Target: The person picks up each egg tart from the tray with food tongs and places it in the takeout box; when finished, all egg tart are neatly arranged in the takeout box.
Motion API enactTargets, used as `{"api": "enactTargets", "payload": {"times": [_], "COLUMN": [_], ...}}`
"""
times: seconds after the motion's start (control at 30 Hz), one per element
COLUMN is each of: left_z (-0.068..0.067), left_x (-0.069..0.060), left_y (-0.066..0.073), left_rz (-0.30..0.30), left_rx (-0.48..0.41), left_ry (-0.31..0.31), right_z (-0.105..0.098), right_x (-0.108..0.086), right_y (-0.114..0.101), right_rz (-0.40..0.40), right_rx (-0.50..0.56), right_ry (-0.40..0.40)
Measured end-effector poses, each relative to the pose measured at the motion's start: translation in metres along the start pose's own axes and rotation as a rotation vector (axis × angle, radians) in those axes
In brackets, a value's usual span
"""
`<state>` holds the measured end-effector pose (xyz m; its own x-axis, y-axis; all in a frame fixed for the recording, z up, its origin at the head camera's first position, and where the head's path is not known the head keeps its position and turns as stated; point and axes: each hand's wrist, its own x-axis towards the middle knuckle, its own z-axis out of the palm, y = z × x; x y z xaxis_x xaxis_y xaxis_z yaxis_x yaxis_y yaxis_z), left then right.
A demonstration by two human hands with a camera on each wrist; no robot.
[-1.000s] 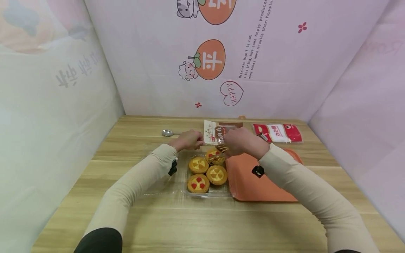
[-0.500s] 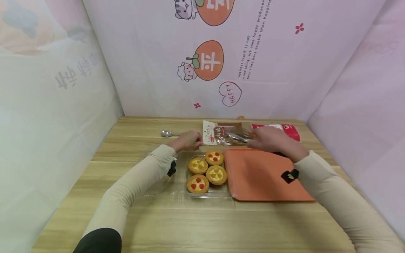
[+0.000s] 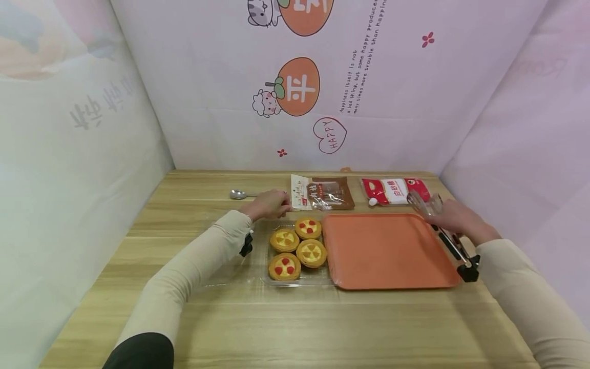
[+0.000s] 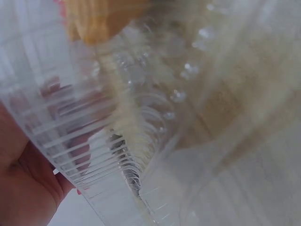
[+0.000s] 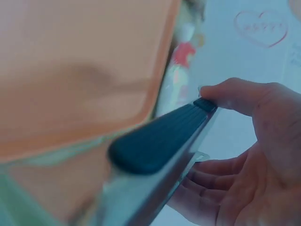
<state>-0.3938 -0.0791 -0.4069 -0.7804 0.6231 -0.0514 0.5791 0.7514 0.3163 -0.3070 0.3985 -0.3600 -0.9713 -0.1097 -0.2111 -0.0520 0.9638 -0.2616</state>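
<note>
My right hand point(image 3: 461, 219) holds metal tongs with dark grips point(image 3: 449, 243) at the orange tray's right edge. In the right wrist view, the thumb presses one dark grip point(image 5: 155, 139) and the fingers lie on the other side. Several egg tarts point(image 3: 284, 267), topped with red or yellow pieces, sit in a clear plastic box point(image 3: 304, 283). My left hand point(image 3: 269, 204) has curled fingers at the box's far left corner. Through the ribbed clear plastic point(image 4: 103, 155) in the left wrist view, the left hand point(image 4: 28, 183) grips its edge; the fingertips are blurred.
The orange tray point(image 3: 387, 251) lies right against the box. Behind are a brown-and-cream packet point(image 3: 322, 193), a red-and-white bag point(image 3: 395, 191) with a white clip, and a metal spoon point(image 3: 238, 195). Clear plastic, seemingly the lid, extends left under my forearm. Fabric walls enclose the table.
My right hand has swung right with the tongs, from above the back tart to the tray's far right side. The tart there stays in the box. My left hand keeps its place.
</note>
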Motion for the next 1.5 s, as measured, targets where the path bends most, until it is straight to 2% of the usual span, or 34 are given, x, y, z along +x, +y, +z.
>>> {"api": "enactTargets", "payload": {"times": [0.1, 0.23, 0.3, 0.5, 0.67, 0.93, 1.0, 1.07, 1.17, 1.23, 1.27, 1.33, 1.4, 1.43, 1.5], "left_z": [0.002, 0.004, 0.004, 0.004, 0.003, 0.004, 0.003, 0.001, -0.006, -0.014, -0.019, -0.029, -0.036, -0.037, -0.036], "left_x": [0.000, 0.001, 0.002, 0.002, 0.003, 0.002, 0.001, -0.003, -0.019, -0.036, -0.046, -0.069, -0.093, -0.105, -0.129], "left_y": [-0.001, -0.003, -0.003, -0.005, -0.004, -0.003, -0.005, -0.008, -0.017, -0.027, -0.033, -0.045, -0.058, -0.065, -0.076], "left_rz": [0.007, 0.021, 0.023, 0.028, 0.032, 0.025, 0.025, 0.014, -0.020, -0.040, -0.049, -0.089, -0.123, -0.146, -0.212], "left_rx": [0.000, -0.005, -0.008, -0.006, -0.012, -0.012, -0.013, -0.056, -0.136, -0.171, -0.171, -0.163, -0.174, -0.185, -0.216], "left_ry": [0.004, 0.021, 0.028, 0.036, 0.036, 0.025, 0.032, 0.046, 0.077, 0.113, 0.132, 0.179, 0.232, 0.252, 0.277], "right_z": [0.002, 0.010, 0.015, 0.025, 0.024, 0.036, 0.037, 0.033, 0.029, 0.029, 0.030, 0.034, 0.040, 0.045, 0.056], "right_x": [0.000, -0.001, -0.001, -0.002, -0.003, -0.001, 0.000, 0.002, 0.004, 0.004, 0.004, 0.002, 0.000, -0.001, -0.004], "right_y": [0.015, 0.031, 0.036, 0.040, 0.042, 0.052, 0.052, 0.049, 0.035, 0.017, 0.005, -0.022, -0.052, -0.068, -0.097], "right_rz": [0.044, 0.137, 0.155, 0.163, 0.172, 0.166, 0.165, 0.150, 0.120, 0.079, 0.062, 0.017, -0.048, -0.089, -0.147], "right_rx": [-0.025, 0.047, 0.082, 0.125, 0.121, 0.123, 0.099, 0.027, -0.077, -0.148, -0.147, -0.131, -0.084, -0.048, 0.040], "right_ry": [-0.037, -0.083, -0.098, -0.099, -0.100, -0.076, -0.077, -0.065, 0.019, 0.126, 0.181, 0.264, 0.309, 0.312, 0.266]}}
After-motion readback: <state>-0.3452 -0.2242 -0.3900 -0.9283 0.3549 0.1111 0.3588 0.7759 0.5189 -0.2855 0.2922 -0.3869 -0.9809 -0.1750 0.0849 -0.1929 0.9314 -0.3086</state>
